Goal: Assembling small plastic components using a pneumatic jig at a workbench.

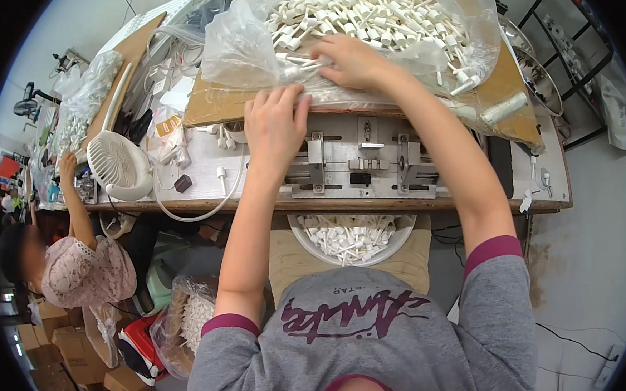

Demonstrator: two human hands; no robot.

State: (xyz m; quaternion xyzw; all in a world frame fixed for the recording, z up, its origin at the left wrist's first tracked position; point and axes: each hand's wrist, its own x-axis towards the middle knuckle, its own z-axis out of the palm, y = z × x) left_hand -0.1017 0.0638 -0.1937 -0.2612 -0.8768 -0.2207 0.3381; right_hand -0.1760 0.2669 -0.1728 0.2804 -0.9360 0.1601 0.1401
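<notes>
A heap of small white plastic parts, each a thin stem with a cylindrical head, lies on a clear plastic bag at the far side of the bench. My right hand reaches to the near edge of this heap, its thumb and fingers apart beside a few loose parts. Its fingertips are partly lost among the parts and film. Lower left, my left hand rests at the front edge of the cardboard under the bag, fingers bent over the film and thumb apart. I see nothing held in it.
A metal fixture with clamps is mounted on the bench below my hands. Over my lap sits a bowl of white parts. A white fan and a looping cable stand left. Another person works farther left.
</notes>
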